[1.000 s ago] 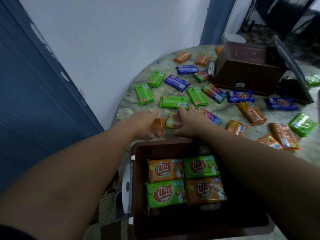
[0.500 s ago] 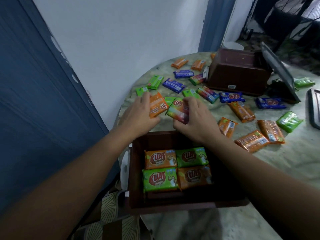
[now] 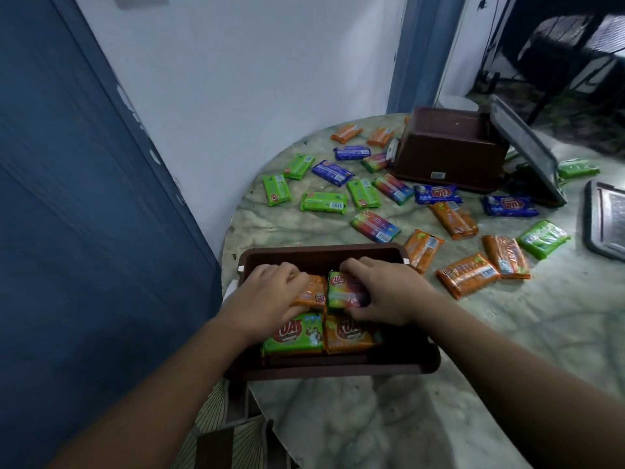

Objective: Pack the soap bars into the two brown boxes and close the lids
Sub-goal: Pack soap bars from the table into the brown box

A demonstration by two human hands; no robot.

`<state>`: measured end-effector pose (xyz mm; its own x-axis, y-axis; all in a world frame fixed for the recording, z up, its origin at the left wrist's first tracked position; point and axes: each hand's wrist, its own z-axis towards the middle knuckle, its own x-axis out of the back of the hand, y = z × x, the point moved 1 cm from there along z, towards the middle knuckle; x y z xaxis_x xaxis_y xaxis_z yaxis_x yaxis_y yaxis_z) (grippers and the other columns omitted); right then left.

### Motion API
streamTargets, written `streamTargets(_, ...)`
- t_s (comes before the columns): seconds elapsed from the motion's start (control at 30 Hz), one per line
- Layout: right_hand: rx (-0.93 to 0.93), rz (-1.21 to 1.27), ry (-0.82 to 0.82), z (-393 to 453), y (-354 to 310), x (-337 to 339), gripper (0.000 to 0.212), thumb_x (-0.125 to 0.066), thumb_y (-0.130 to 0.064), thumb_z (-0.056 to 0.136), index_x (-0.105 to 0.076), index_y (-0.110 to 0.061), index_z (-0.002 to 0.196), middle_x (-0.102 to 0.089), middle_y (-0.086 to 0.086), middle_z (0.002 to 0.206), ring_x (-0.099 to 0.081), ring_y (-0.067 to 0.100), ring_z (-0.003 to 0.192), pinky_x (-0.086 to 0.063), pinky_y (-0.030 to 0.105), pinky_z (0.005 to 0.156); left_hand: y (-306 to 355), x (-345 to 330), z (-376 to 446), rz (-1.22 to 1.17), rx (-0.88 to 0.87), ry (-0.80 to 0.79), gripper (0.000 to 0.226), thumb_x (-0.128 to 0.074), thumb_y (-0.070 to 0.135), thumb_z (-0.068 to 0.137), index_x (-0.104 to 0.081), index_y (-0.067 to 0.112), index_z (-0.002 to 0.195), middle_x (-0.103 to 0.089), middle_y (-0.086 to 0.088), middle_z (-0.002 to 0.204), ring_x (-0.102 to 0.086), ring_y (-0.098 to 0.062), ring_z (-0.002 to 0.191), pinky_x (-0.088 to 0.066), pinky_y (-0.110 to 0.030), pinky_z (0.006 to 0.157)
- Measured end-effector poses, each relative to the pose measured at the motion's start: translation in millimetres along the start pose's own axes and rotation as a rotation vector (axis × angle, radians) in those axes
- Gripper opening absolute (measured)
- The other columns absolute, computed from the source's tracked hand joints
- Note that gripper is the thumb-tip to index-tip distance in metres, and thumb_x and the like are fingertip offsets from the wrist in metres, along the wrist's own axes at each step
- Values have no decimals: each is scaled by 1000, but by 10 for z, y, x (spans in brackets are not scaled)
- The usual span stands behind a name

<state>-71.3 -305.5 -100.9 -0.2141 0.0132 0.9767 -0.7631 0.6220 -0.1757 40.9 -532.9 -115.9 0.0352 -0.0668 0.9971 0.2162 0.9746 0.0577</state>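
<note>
Now near box [image 3: 324, 252] w/ soap bars [image 3: 294, 336].

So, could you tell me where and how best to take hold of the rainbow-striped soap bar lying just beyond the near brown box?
Probably grip the rainbow-striped soap bar across its two long edges, near the middle, coming straight down from above. It lies flat on the table, angled left-far to right-near, so the pinch should turn to match. Bare table shows along both long sides, leaving room for a thumb and fingers; the ends are crimped wrapper and offer less to hold.

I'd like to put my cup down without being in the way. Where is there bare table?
Bare marble table lies nearest the camera, right of the near brown box. Between that box and the far brown box it is crowded with scattered soap bars.
</note>
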Motion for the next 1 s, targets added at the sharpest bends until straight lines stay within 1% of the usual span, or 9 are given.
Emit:
streamTargets(0.1,-11,-48,-14,54,9,-60,80,-65,-65,80,-32,-38,148,-55,-6,125,-61,21,109,-56,42,83,-10,-32,31,36,-16,-15,35,-41,49,102,-53,26,124,-57,2,121,-57,-22,104,-41,-38,102)
streamTargets(0.17,-9,-73,-14,80,17,-88,78,-65,-63,83,-34,-36,149,-55,-5,126,-59,21,113,-54,39,85,-30,-37,45,39,10,-14,42,-30,51,102,-60,25,118,-62,4,106,-61,-21,92,-46,-39,94)
streamTargets(0.23,-15,-78,4,97,32,-105,77,-63,-63,85,-35,-34,150,-55,-3,128,-57,22,116,-53,39,88,-26,-13,37,25,35,-15,47,-27,52,103,-62,26,121,-62,5,99,-62,-21,86,-49,-38,88)
streamTargets(0.37,-15,-85,6,111,44,-134,75,-58,-66,90,-33,-34,153,-53,-2,133,-57,22,118,-52,39,90,-23,57,41,-97,160,-88,49,-34,59,103,-48,37,145,-62,10,112,-62,-21,98,-46,-35,87)
streamTargets(0.53,-5,-82,-2,118,40,-126,76,-56,-67,92,-33,-34,156,-52,-2,135,-56,22,119,-50,37,90,-114,1,80,-137,186,-126,52,-32,64,102,-42,44,148,-65,12,132,-63,-16,116,-50,-38,91)
streamTargets(0.63,-7,-76,-3,109,31,-118,75,-57,-67,91,-35,-35,155,-52,-3,135,-56,21,119,-51,37,88,-99,-1,131,-83,149,-146,51,-31,57,105,-36,42,153,-62,14,132,-58,-14,119,-47,-36,94)
streamTargets(0.8,-14,-81,-31,115,10,-84,75,-66,-63,88,-40,-36,153,-52,-4,133,-55,21,120,-49,37,88,-106,-18,135,-21,109,-103,59,-49,49,102,-30,38,156,-46,10,135,-45,-14,119,-43,-34,96)
streamTargets(0.93,-32,-66,-49,122,0,-61,79,-75,-58,83,-41,-33,149,-57,-5,131,-58,20,119,-52,38,89,-113,-59,138,52,73,-198,80,-65,56,90,-26,39,157,-46,12,141,-43,-15,126,-41,-36,101)
streamTargets(1.0,-51,-48,-44,124,-2,-61,79,-77,-57,80,-42,-33,147,-58,-6,130,-59,20,117,-54,39,89,-123,-66,155,52,77,-214,82,-69,55,87,-28,37,156,-47,13,143,-44,-14,127,-41,-36,101)
